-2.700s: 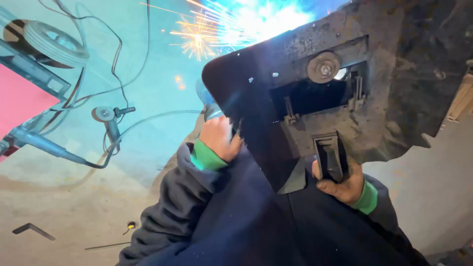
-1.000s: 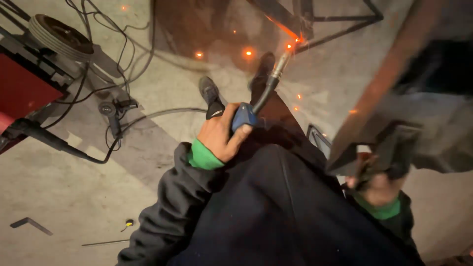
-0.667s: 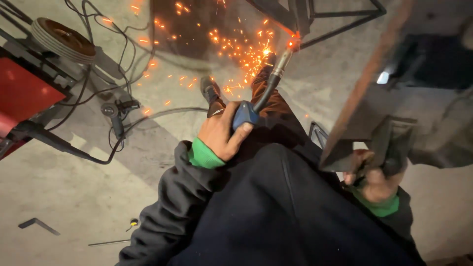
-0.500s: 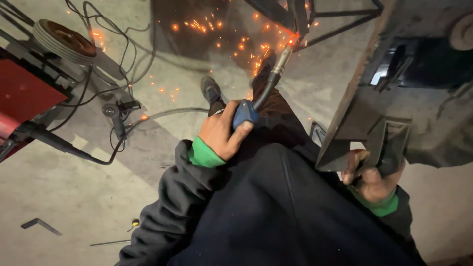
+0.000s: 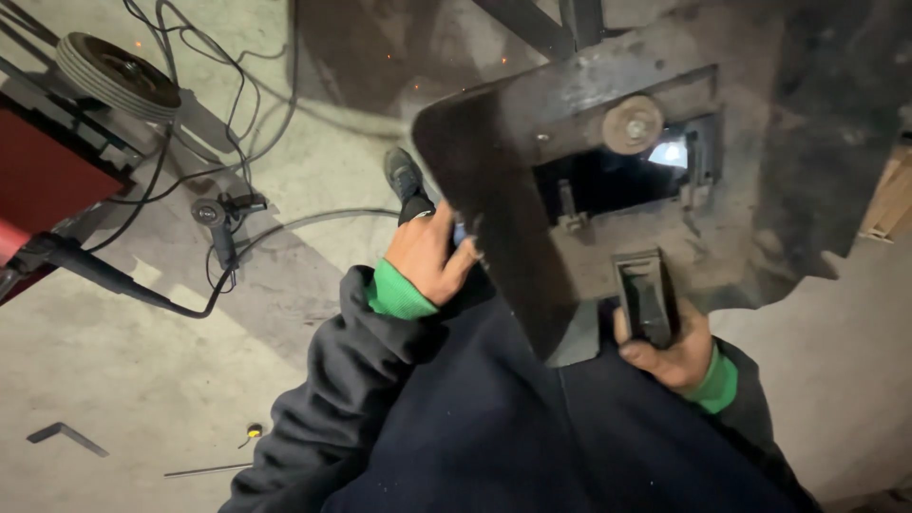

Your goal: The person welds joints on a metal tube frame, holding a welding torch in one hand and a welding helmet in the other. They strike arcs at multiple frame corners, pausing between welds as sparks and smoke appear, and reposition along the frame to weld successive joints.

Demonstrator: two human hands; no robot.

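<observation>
Right hand: your right hand [image 5: 670, 344], at lower right of the frame, is closed around the handle [image 5: 644, 296] of a dark hand-held welding shield [image 5: 608, 161].
Shield: it fills the upper right, its dark window [image 5: 608, 176] showing a small bright patch.
Left hand: your left hand [image 5: 429, 255], at centre, is curled around a blue-handled welding torch [image 5: 460, 234], mostly hidden behind the shield's edge.
Sleeves: 2 green cuffs show under a dark jacket [image 5: 494, 427].
Floor: a shoe [image 5: 405, 176] rests on the concrete floor [image 5: 123, 380] just above the left hand.
Left of frame: an angle grinder [image 5: 217, 220] lies among black cables [image 5: 190, 57], near a red machine [image 5: 38, 180] and a wire spool [image 5: 119, 74] at upper left.
</observation>
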